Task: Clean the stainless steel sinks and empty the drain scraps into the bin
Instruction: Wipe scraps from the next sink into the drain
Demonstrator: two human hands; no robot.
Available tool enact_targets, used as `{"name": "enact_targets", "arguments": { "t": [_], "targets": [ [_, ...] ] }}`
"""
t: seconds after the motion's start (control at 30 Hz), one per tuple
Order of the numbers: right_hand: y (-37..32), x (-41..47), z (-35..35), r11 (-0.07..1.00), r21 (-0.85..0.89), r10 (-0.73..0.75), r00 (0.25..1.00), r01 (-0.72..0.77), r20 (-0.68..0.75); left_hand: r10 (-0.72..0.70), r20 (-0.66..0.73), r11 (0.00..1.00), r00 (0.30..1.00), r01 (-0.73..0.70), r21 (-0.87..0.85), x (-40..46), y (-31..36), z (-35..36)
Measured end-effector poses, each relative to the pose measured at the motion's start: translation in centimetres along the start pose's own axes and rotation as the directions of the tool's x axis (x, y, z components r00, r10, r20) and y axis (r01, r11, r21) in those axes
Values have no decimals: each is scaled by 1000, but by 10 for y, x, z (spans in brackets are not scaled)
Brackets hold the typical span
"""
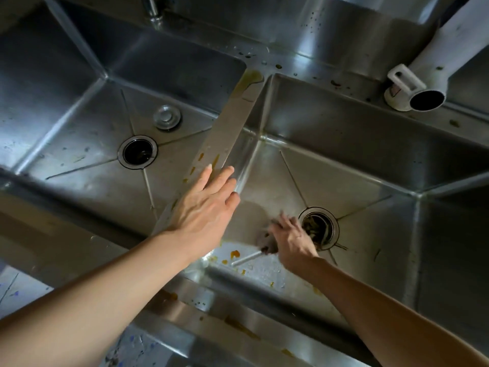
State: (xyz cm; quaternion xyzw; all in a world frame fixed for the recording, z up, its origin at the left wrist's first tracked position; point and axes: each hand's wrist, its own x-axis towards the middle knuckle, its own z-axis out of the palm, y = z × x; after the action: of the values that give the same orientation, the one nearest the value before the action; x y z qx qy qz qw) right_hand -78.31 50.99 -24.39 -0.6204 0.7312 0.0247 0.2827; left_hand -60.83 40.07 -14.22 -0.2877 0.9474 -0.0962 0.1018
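- Stainless steel double sink; right basin (357,160) and left basin (79,123) sit side by side, parted by a flat divider (227,128).
- Right drain (318,226) lies in the floor of the right basin, toward its near side; brownish scraps (311,225) fill its strainer.
- Right hand (291,241) is low in the right basin, just left of that drain, its grip closed around a dark scrubbing item (267,241). Motion blur hides what the item is; a pale straight handle-like piece (246,259) runs out from under it toward the near wall.
- Left hand (205,207) lies over the near end of the divider, grip open, fingers straight and spread, holding nothing. Contact with the steel cannot be told for certain.
- Orange-yellow smears (234,253) mark the near wall of the right basin, more streaks run along the divider, and a larger yellowish stain (250,79) sits at the divider's far end.
- Left drain (137,152) is open and dark; a round metal stopper (167,117) rests on the basin floor just behind it.
- Dark specks dot the back ledge (304,67) behind the basins.
- White plastic pipe (428,72) slants in from upper right, its open mouth above the far right rim; a white clip fitting (402,80) is attached beside the mouth.
- Faucet base (154,11) stands at the top, behind the left basin.
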Motion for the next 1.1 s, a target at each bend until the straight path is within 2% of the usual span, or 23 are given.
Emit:
{"name": "enact_targets", "arguments": {
  "t": [0.07, 0.17, 0.27, 0.33, 0.47, 0.6, 0.8, 0.87, 0.97, 1.03, 1.1],
  "targets": [
    [-30, -5, 5, 989, 37, -144, 987, 142, 65, -17, -27, 994, 999, 14, -106, -7, 4, -1],
    [-64, 5, 31, 937, 36, -347, 914, 348, 211, -62, -79, 978, 995, 44, -205, -15, 8, 4],
    [-72, 26, 58, 903, 54, -422, 861, 425, 285, -83, -88, 973, 993, 62, -224, -18, 7, 13],
    [-65, 37, 67, 876, -36, -451, 845, 480, 287, -101, -96, 972, 990, 77, -223, -17, 6, 13],
    [-42, 33, 73, 893, -95, -416, 888, 439, 196, -101, -47, 976, 994, 90, -197, -17, 4, 12],
    [10, 29, 51, 981, -91, -154, 975, 169, 159, -108, 4, 983, 994, 108, -145, -18, 4, 13],
    [63, 36, 15, 981, -187, 68, 996, -56, 58, -99, 14, 988, 995, 100, -119, -18, 4, 10],
    [72, 28, 7, 986, -166, 36, 998, -27, 49, -97, 50, 988, 994, 103, -119, -17, 11, 3],
    [78, 5, 11, 991, -57, -114, 992, 118, 57, -71, 91, 989, 993, 82, -124, -14, 31, -15],
    [75, -20, 18, 978, -22, -206, 973, 209, 107, -29, 86, 980, 996, 46, -195, -12, 52, -19],
    [71, -48, 31, 952, -35, -291, 932, 305, 218, -26, 94, 956, 995, 52, -289, -11, 70, -23]
  ]
}}
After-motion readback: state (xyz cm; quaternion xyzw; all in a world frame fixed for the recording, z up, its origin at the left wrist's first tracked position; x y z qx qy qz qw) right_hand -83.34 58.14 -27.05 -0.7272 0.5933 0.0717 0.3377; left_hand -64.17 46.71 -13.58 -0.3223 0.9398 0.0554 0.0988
